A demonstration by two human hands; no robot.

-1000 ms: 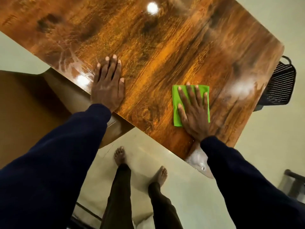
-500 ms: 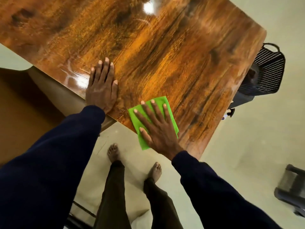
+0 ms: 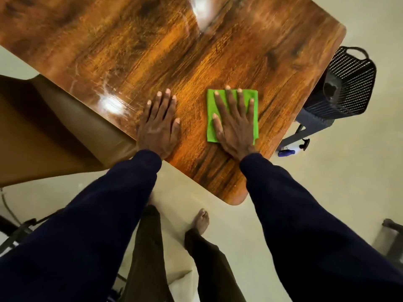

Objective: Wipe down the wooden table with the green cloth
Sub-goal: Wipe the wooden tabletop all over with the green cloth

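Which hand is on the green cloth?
The right hand, fingers spread flat on the green cloth. The left hand rests on the bare wooden table beside it.

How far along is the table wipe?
Done: faint wipe swirls show on the table near its left edge. In hand: the right hand presses the green cloth flat near the near corner; the left hand rests on bare wood. Left: a hazy streak at the far side, possibly unwiped.

Bright green cloth — streaky orange-brown grained table.
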